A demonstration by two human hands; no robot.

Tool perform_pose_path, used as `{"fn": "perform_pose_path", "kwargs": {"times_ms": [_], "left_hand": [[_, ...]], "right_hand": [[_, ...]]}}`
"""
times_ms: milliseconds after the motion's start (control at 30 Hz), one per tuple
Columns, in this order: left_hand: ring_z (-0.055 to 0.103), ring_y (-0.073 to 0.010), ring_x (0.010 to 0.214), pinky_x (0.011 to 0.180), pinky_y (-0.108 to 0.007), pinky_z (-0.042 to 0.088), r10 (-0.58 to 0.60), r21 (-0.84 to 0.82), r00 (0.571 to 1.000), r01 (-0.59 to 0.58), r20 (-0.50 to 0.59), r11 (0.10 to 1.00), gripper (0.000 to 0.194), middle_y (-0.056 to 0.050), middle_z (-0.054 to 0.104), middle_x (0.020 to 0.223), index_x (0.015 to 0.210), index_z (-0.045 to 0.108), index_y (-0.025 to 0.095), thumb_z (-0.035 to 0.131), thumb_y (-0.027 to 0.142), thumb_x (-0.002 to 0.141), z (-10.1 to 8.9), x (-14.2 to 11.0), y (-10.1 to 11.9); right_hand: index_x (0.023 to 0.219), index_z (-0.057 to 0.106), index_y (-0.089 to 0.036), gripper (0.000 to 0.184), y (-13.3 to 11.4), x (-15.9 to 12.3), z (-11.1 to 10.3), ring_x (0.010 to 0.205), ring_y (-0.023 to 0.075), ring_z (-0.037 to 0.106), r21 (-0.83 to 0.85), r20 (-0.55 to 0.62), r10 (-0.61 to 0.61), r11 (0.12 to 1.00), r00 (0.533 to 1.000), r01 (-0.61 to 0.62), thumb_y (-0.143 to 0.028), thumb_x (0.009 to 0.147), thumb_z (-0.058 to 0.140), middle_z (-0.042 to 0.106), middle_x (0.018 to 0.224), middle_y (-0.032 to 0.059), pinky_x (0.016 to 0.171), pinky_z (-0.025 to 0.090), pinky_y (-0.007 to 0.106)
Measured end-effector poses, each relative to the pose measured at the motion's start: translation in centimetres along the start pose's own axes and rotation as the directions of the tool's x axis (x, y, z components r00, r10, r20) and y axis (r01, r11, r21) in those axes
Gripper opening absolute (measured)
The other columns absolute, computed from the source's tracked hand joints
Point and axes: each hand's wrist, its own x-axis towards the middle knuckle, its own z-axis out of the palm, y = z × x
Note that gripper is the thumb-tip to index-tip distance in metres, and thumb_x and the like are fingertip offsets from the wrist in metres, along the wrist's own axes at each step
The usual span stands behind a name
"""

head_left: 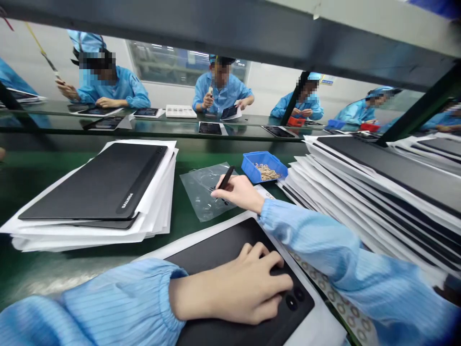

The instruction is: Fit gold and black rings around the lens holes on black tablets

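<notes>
Left fingers (262, 254) just inside tablet (205, 254) edge

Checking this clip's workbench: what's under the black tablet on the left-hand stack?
Under the black tablet lie white paper sheets and the edge of a second black tablet. Anything deeper in the stack is covered.

Blk pen tablet (212, 254) flat (2 round btns); blk stylus (226, 178) held tilted.

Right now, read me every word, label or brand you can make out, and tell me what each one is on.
Pale printed word on the black tablet on the left: too blurred to quote.
Small blue-and-white sign on the far wall: too small to read.
Nothing else is readable.
</notes>
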Motion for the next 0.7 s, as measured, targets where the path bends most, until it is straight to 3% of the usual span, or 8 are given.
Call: {"fn": "perform_pose_path", "kwargs": {"times_ms": [133,233,333,467,567,700], "left_hand": [[0.045,-0.0216,0.097,0.086,-0.037,0.042,-0.203,0.043,0.975,0.207,-0.091,0.977,0.015,-0.006,0.051,0.110,0.101,0.051,0.019,0.048,0.022,0.087,0.1,-0.2,-1.4],[0.044,-0.0246,0.098,0.086,-0.043,0.041,-0.403,0.079,0.896,0.423,-0.188,0.903,0.017,-0.010,0.050,0.106,0.102,0.050,0.015,0.044,0.021,0.087,-0.1,-0.7,-3.8],[0.046,-0.0256,0.093,0.082,-0.045,0.042,-0.512,0.109,0.829,0.544,-0.225,0.832,0.018,-0.011,0.050,0.100,0.099,0.049,0.012,0.037,0.024,0.091,-0.5,-1.1,-5.5],[0.051,-0.0235,0.088,0.082,-0.042,0.045,-0.572,0.166,0.800,0.599,-0.183,0.784,0.020,-0.011,0.053,0.094,0.095,0.050,0.012,0.033,0.022,0.093,-0.5,-0.8,-5.1],[0.053,-0.0253,0.088,0.081,-0.042,0.046,-0.590,0.204,0.793,0.610,-0.153,0.766,0.023,-0.012,0.055,0.095,0.096,0.052,0.012,0.033,0.024,0.093,0.0,-0.5,-3.6],[0.052,-0.0291,0.094,0.082,-0.046,0.045,-0.613,0.210,0.773,0.634,-0.161,0.744,0.027,-0.014,0.056,0.100,0.099,0.054,0.012,0.034,0.030,0.092,0.4,-0.4,-2.7]], "right_hand": [[0.063,0.060,-0.016,0.033,0.7,-4.5,-4.4,0.056,0.0137,0.058,-0.017,-0.024,0.108,0.994,0.994,-0.108,-0.041,0.084,0.054,0.062,0.060,0.0021,0.057,0.043,0.025],[0.061,0.062,-0.015,0.039,1.8,-8.1,-6.1,0.053,0.0147,0.060,0.016,-0.004,0.185,0.983,0.983,-0.185,-0.044,0.084,0.051,0.063,0.056,0.0034,0.054,0.045,0.025],[0.063,0.065,-0.014,0.045,2.5,-9.1,-6.2,0.062,0.0159,0.062,0.070,-0.099,0.206,0.977,0.974,-0.199,-0.049,0.086,0.047,0.065,0.064,0.0061,0.058,0.047,0.026],[0.069,0.065,-0.014,0.045,2.4,-6.1,-4.5,0.065,0.0143,0.061,0.171,-0.222,0.147,0.979,0.964,-0.109,-0.050,0.086,0.045,0.065,0.073,0.0057,0.059,0.047,0.024],[0.078,0.062,-0.013,0.036,1.8,-2.9,-1.7,0.059,0.0126,0.062,0.266,-0.196,0.083,0.964,0.977,-0.029,-0.045,0.086,0.047,0.066,0.073,0.0043,0.054,0.049,0.022],[0.079,0.062,-0.013,0.018,1.6,0.1,2.0,0.068,0.0147,0.065,0.280,-0.125,-0.040,0.957,0.991,0.074,-0.030,0.082,0.056,0.067,0.074,0.0039,0.064,0.052,0.023]]}}
